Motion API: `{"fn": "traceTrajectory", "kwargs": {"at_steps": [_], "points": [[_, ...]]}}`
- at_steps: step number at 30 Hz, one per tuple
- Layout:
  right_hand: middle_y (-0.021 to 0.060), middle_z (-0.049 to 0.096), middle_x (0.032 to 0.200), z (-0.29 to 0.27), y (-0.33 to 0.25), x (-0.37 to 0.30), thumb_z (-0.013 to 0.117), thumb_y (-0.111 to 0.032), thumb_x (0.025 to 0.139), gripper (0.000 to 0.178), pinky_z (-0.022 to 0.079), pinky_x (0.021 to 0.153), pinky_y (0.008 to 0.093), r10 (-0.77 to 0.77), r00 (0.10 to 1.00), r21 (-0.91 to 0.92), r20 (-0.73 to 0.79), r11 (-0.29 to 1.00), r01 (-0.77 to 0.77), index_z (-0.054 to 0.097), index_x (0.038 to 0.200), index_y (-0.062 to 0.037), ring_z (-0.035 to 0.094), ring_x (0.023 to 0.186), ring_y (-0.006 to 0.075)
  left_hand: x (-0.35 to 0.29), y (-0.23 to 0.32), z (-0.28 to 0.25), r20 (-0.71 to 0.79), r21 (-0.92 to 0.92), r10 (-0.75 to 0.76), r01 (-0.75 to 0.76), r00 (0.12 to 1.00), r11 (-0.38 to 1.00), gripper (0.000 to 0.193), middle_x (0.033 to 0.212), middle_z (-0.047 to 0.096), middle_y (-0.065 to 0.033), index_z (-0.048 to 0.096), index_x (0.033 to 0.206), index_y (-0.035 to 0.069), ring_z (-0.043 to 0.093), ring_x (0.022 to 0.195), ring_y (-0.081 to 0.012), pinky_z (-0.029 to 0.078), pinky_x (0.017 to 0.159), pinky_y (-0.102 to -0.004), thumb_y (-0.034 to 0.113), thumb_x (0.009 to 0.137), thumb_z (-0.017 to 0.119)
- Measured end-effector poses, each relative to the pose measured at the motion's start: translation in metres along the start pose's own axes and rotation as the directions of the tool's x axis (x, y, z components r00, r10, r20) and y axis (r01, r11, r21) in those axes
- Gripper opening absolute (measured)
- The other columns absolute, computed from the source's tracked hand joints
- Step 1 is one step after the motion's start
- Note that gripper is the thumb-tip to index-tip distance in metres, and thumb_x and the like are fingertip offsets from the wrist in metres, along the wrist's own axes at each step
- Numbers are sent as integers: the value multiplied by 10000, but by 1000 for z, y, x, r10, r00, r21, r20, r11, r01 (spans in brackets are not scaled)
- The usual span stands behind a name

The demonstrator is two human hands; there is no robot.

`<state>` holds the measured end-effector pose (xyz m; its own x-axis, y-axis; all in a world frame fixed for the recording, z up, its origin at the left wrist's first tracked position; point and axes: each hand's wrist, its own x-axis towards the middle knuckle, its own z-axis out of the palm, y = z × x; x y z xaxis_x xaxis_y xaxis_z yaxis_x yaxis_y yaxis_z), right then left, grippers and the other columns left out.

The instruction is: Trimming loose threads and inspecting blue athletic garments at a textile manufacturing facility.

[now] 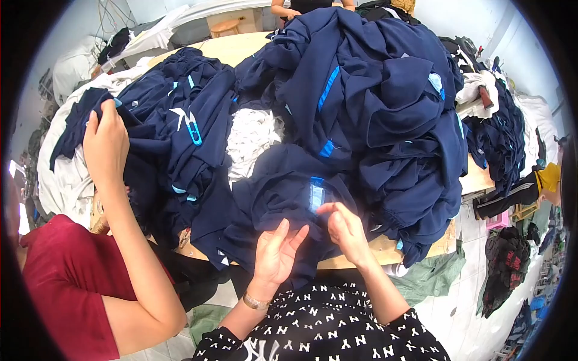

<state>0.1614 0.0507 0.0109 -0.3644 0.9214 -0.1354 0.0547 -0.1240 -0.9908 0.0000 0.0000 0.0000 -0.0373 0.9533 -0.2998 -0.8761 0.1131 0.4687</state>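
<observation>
On the table before me lies a navy garment (265, 195) with a light-blue strip (316, 194) edged in brighter blue. My left hand (279, 251) is palm up at the garment's near edge, thumb and fingers closed on the cloth. Just right of the strip, my right hand (344, 231) is closed with its fingers curled; it looks slightly blurred, and what it may hold does not show. Further left, a pair of thread snips (192, 129) with a blue handle rests on navy cloth.
A large heap of navy garments (385, 90) rises at the far right. White cloth scraps (253, 141) lie mid-table. At my left, a co-worker in a red sleeve (72, 289) lifts navy cloth in one hand (107, 144). Another person (307, 5) stands beyond the heap.
</observation>
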Motion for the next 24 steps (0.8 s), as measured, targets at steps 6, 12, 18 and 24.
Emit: {"fn": "traceTrajectory", "kwargs": {"at_steps": [6,12,18,24], "points": [[89,524,675,12,4,2,621,-264,859,291,407,562,269,-227,974,-339,22,915,220,479,844,-11,483,568,165,2,4,-4,-3,36,83,-83,997,996,105,918,634,-61,613,922,21,625,869,-159,504,894,-340,54,909,515],[60,596,739,29,1,10,733,-95,742,353,470,590,227,-472,881,-273,-40,853,444,574,1051,-31,587,613,131,0,-3,-4,-17,198,182,-175,983,964,172,1015,605,-89,523,1055,6,613,916,-180,504,891,-345,-24,886,510],[61,658,802,35,6,15,660,-29,796,146,486,619,218,-386,916,-206,-111,910,359,623,935,2,620,703,83,-2,-5,-1,32,211,226,-227,974,951,111,988,614,-77,550,995,5,610,915,-172,505,886,-386,-11,893,511],[-31,510,644,10,10,4,604,-197,869,189,350,514,204,-206,973,10,-105,978,208,575,830,-15,408,567,40,-1,1,-6,-13,108,128,-126,992,986,93,970,619,-65,572,970,20,608,902,-160,501,891,-386,11,892,522]]}}
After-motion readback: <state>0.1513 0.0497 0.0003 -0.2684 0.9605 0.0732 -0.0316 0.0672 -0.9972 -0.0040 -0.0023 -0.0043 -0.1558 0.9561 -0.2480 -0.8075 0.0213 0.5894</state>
